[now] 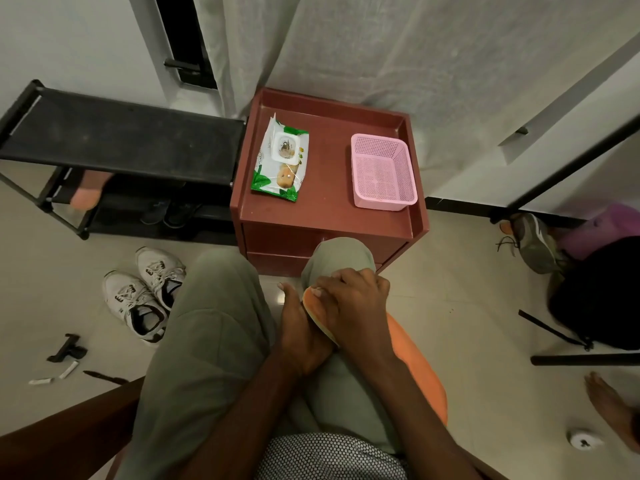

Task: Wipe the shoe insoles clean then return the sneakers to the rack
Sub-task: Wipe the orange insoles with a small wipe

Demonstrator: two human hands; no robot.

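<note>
Both hands, left [304,336] and right [349,303], grip the orange insole [317,311], toe end pointing away toward the cabinet [329,216].

sneakers [143,301]: 2 white | insoles [320,315]: 1 | wipe packs [280,159]: 1 | baskets [382,171]: 1

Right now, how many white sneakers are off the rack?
2. Both white lace-up sneakers lie side by side on the tiled floor left of the person's knee: one nearer the black shoe rack at, the other at. Insoles aren't inside them.
</note>
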